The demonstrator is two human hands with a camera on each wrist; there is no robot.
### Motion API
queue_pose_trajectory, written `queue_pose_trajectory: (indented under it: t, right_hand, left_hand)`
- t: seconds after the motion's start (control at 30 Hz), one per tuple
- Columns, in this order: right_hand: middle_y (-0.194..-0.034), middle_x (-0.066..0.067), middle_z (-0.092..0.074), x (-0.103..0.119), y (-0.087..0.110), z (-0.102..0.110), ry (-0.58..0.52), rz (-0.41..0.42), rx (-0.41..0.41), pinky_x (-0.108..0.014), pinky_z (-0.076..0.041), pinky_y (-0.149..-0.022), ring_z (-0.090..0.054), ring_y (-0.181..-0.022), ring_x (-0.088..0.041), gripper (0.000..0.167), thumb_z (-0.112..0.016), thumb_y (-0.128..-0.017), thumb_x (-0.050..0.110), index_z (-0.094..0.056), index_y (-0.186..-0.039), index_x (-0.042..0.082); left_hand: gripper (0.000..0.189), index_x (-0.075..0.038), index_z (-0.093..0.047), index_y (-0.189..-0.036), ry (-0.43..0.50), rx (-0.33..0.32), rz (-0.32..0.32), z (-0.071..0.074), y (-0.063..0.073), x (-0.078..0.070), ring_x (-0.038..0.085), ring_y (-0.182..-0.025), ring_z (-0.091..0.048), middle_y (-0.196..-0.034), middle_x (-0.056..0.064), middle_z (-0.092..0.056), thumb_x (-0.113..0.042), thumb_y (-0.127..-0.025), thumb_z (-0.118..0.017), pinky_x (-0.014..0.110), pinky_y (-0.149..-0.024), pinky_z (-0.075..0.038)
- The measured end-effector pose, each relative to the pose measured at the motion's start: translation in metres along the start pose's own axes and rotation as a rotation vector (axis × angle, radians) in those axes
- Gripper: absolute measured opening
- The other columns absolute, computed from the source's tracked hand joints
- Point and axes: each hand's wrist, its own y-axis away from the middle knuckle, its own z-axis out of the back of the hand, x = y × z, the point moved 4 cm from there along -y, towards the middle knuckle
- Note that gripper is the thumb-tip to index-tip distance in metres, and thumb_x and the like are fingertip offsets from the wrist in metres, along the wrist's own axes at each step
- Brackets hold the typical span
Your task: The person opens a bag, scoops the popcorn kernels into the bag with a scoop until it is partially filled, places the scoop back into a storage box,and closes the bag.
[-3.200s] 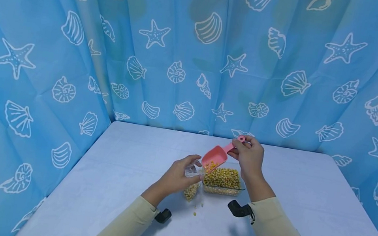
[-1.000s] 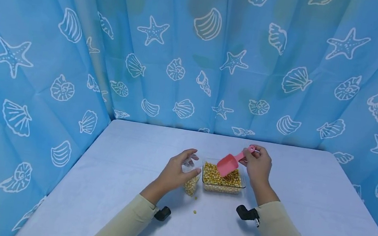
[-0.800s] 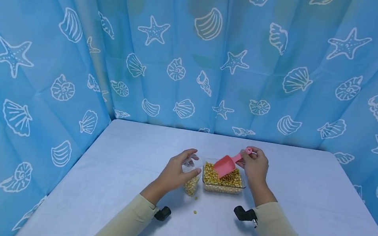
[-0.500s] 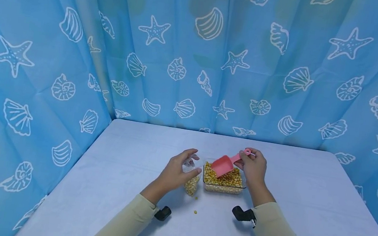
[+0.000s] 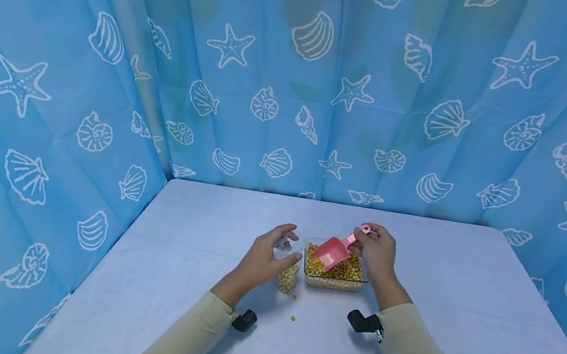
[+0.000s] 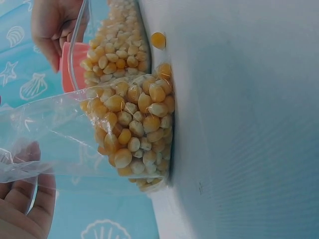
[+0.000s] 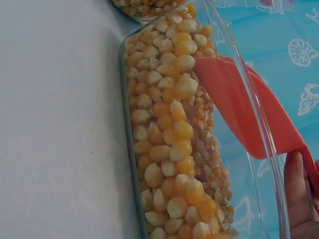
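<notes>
A clear plastic bag [image 5: 282, 247] with corn kernels [image 6: 134, 124] in its bottom stands on the table, left of a glass container [image 5: 336, 278]. My left hand [image 5: 262, 262] holds the bag's mouth wide, thumb and fingers spread around it. With its fingertips, my right hand [image 5: 380, 253] pinches the handle of a pink scoop [image 5: 331, 253]. The scoop slants down to the left, its front edge right at the kernels [image 5: 352, 267] in the container. In the right wrist view, the scoop's bowl [image 7: 239, 104] shows through the container's glass wall, tip at the heap.
A loose kernel [image 5: 293, 318] lies on the white table [image 5: 188, 248] in front of the bag, and another [image 5: 294, 297] lies near its base. A blue curtain [image 5: 246, 136] with white shells rises behind the table and along the sides.
Earlier the scoop tipped kernels at the bag's mouth. It has since moved right over the container, then lower and slightly left to the kernels. Lately the left hand has stayed in place.
</notes>
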Motion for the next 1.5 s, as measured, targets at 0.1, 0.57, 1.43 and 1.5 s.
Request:
queue_pose_trajectory:
  t: [0.1, 0.57, 1.43, 1.5]
  right_hand:
    - [-0.108, -0.018, -0.061, 0.001, 0.0, -0.003, 0.02, -0.021, 0.045, -0.026, -0.056, -0.072, -0.065, -0.086, -0.02, 0.045, -0.059, -0.099, 0.024, -0.047, -0.133, -0.003]
    - [-0.113, -0.019, -0.056, 0.001, -0.006, -0.003, 0.027, -0.183, 0.101, -0.029, -0.055, -0.077, -0.065, -0.086, -0.018, 0.045, -0.058, -0.099, 0.019, -0.044, -0.137, -0.002]
    - [-0.104, -0.008, -0.059, -0.013, -0.011, 0.019, -0.447, -0.307, -0.048, -0.024, -0.052, -0.081, -0.065, -0.087, -0.011, 0.024, -0.056, -0.1, 0.017, -0.051, -0.12, 0.005]
    - [-0.105, -0.008, -0.058, -0.009, -0.011, 0.019, -0.444, -0.29, -0.049, -0.024, -0.052, -0.081, -0.064, -0.087, -0.011, 0.023, -0.057, -0.1, 0.018, -0.052, -0.118, 0.006]
  left_hand:
    - [0.06, -0.014, -0.044, -0.143, -0.004, 0.008, 0.012, 0.0, 0.0, 0.0, 0.012, -0.104, -0.059, -0.121, -0.002, -0.063, -0.035, -0.092, -0.068, 0.039, -0.094, -0.048]
    - [0.059, -0.015, -0.044, -0.143, -0.021, 0.012, 0.038, -0.001, -0.001, 0.001, 0.012, -0.103, -0.058, -0.121, -0.004, -0.062, -0.033, -0.092, -0.068, 0.039, -0.091, -0.049]
    - [0.062, -0.014, -0.043, -0.144, 0.015, 0.017, 0.002, 0.0, 0.001, 0.002, 0.011, -0.102, -0.059, -0.121, -0.002, -0.063, -0.036, -0.091, -0.068, 0.038, -0.092, -0.049]
    - [0.062, -0.014, -0.043, -0.144, 0.016, 0.017, -0.004, 0.0, 0.001, 0.002, 0.011, -0.102, -0.059, -0.121, -0.001, -0.063, -0.036, -0.091, -0.068, 0.038, -0.092, -0.049]
